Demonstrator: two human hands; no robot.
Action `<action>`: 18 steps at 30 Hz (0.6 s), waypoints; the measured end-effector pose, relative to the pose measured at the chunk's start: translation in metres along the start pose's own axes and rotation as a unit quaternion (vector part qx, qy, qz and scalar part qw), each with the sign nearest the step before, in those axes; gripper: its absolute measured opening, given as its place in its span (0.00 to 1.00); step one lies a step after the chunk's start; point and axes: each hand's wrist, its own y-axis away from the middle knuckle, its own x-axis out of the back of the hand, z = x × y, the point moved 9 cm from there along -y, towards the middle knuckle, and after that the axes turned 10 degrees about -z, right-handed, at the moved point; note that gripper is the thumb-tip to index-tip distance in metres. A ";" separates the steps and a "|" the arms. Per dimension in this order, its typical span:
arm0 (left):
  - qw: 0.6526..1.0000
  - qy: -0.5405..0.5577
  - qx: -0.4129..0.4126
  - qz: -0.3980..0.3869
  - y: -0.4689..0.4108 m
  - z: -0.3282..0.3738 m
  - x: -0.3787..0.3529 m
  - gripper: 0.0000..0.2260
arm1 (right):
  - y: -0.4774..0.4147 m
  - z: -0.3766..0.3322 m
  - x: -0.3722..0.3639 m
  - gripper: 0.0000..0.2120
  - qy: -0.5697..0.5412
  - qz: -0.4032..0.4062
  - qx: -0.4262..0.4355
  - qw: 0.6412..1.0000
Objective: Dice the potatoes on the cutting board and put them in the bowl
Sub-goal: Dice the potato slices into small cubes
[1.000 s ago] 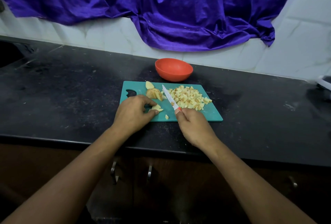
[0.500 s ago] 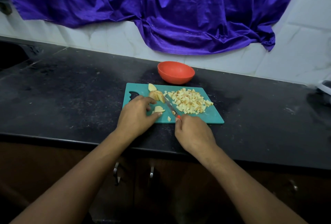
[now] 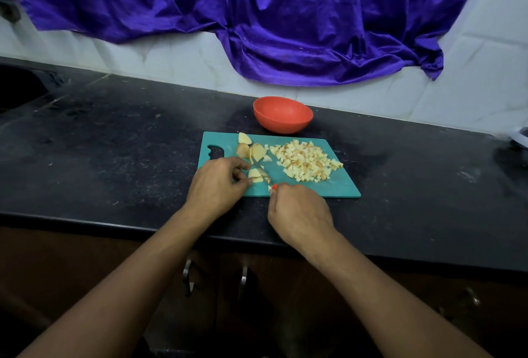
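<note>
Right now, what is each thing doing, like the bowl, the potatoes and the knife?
Orange bowl: upright, nothing seen inside.
Teal cutting board: flat on the counter.
Diced potato pile: heaped on the board's right side.
Potato chunks: uncut, at the board's far left.
Potato piece: held by the left hand, blade on it.
Knife: gripped by the right hand.

On the black counter [image 3: 114, 157] lies a teal cutting board [image 3: 328, 189], with the orange bowl [image 3: 283, 114] just behind it. The left grip [image 3: 217, 183] pinches a small potato piece [image 3: 255, 175] near the board's front edge. The right grip [image 3: 300, 212] holds a knife [image 3: 261, 170] whose blade seems to rest on that piece. A pile of diced potato [image 3: 305, 164] lies to the right, and larger slices [image 3: 251, 150] lie behind the blade.
</note>
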 end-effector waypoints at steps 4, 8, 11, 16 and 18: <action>0.999 0.003 0.005 -0.033 -0.005 -0.001 -0.001 0.18 | 0.001 0.005 0.001 0.18 -0.024 0.010 0.010 1.000; 0.996 0.031 0.020 -0.075 -0.008 -0.009 0.000 0.18 | 0.002 0.018 0.001 0.19 -0.056 0.029 0.000 0.998; 0.997 0.023 0.017 -0.071 -0.010 -0.009 0.003 0.16 | 0.002 0.022 0.001 0.19 -0.067 0.037 0.006 0.997; 0.997 -0.030 0.001 -0.070 -0.014 -0.002 -0.002 0.22 | 0.000 0.025 0.001 0.19 -0.081 0.037 0.012 0.996; 0.996 -0.062 0.005 -0.071 -0.018 -0.001 -0.003 0.21 | 0.000 0.026 0.002 0.18 -0.093 0.038 0.012 0.995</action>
